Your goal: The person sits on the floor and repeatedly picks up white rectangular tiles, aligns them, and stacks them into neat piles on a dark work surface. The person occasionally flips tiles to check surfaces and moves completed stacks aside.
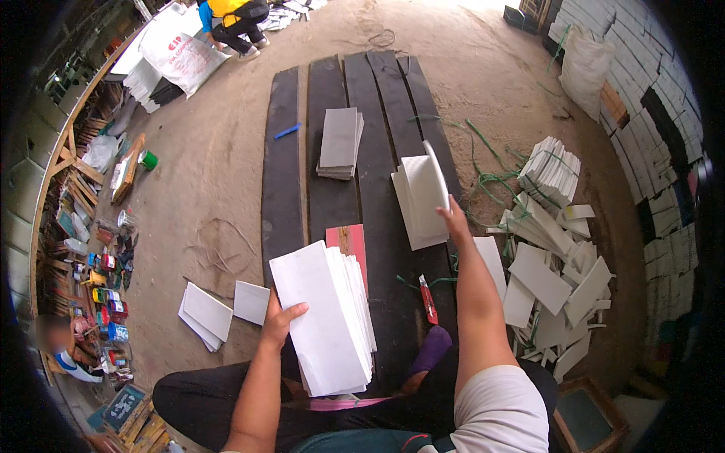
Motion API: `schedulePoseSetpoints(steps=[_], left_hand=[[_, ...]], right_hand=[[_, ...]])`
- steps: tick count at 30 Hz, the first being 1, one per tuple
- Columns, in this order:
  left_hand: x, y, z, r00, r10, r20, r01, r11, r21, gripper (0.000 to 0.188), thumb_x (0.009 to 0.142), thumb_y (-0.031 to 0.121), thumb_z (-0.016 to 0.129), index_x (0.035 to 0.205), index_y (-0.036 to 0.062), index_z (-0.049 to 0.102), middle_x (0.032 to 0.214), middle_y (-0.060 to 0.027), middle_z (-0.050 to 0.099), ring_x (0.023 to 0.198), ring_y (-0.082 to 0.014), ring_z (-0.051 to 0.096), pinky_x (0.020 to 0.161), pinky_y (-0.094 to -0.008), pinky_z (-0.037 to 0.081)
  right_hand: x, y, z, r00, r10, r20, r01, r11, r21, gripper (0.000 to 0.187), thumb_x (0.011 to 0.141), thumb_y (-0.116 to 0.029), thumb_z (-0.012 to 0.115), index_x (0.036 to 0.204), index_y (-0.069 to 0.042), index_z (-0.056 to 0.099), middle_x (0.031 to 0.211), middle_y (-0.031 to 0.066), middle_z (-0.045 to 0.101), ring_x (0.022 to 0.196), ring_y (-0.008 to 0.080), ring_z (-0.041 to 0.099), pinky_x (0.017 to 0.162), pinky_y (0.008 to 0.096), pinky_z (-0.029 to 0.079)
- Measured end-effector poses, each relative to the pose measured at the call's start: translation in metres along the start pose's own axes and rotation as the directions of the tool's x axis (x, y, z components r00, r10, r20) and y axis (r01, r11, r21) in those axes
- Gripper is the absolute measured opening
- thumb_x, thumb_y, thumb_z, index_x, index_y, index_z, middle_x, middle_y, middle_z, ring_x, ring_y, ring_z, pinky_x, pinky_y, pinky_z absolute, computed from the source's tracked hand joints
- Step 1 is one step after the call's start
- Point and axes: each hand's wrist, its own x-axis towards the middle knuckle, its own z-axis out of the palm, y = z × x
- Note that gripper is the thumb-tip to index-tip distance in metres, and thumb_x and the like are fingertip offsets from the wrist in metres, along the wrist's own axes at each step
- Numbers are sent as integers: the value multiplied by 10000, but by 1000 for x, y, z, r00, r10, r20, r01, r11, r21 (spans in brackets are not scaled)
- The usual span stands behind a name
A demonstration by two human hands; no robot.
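Observation:
A thick stack of white rectangular sheets leans upright in front of me, with my left hand closed around its left edge, thumb on the face. Off to the right, my right hand grips the edge of a tilted white sheet. That sheet rises above a small white pile on the dark plank platform. Farther off lies a neat grey-white stack. Behind the held stack shows a pink-red board. A red utility knife lies near my right forearm.
A blue pen-like object is on the left plank. Scattered white offcuts and a tied bundle lie on the right floor, with green twine around. Loose sheets and paint cans are leftward. Another person crouches far off.

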Motion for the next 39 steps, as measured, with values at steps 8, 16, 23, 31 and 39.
schedulePoseSetpoints(steps=[8, 16, 23, 31, 39], left_hand=[[-9, 5, -4, 999, 21, -36, -21, 1000, 14, 905, 736, 251, 833, 1489, -8, 404, 1370, -152, 566, 1294, -286, 540, 1140, -415, 392], [-15, 5, -11, 998, 1, -65, 0, 1000, 18, 894, 742, 247, 827, 1491, -4, 409, 1359, -152, 575, 1283, -288, 549, 1128, -416, 405], [-11, 9, -1, 998, -48, -51, 46, 998, -30, 908, 737, 240, 825, 1504, 2, 402, 1370, -156, 573, 1287, -292, 547, 1132, -417, 401], [0, -3, -1, 1000, -2, -21, 2, 1000, -6, 931, 724, 259, 826, 1507, -6, 399, 1379, -159, 568, 1301, -297, 537, 1142, -423, 390], [-9, 3, -2, 999, -6, -41, 6, 1000, -6, 914, 737, 252, 817, 1505, -11, 396, 1370, -163, 570, 1289, -297, 545, 1134, -415, 400]], right_hand=[[-7, 6, -39, 905, 401, 143, -402, 693, 599, 654, 853, -529, 677, 1376, -151, 573, 1177, 90, 687, 910, 306, 701, 755, 510, 562], [-29, -28, 2, 818, 5, -575, -446, 637, -629, 623, 902, -339, 735, 1439, -95, 533, 1303, 172, 619, 1180, 348, 614, 950, 494, 518], [-68, -85, 65, 994, 110, 9, -35, 393, -919, 1106, 746, -743, 769, 1593, -149, 379, 1461, 241, 486, 1371, 407, 481, 1074, 508, 472], [-10, 34, -16, 978, -43, -204, -49, 904, -424, 708, 979, -429, 613, 1537, -39, 419, 1368, 294, 580, 1154, 507, 622, 1025, 555, 493], [-48, -60, 9, 991, -81, -110, -61, 455, -888, 885, 863, -595, 736, 1547, -126, 427, 1475, 249, 500, 1390, 428, 466, 1090, 575, 436]])
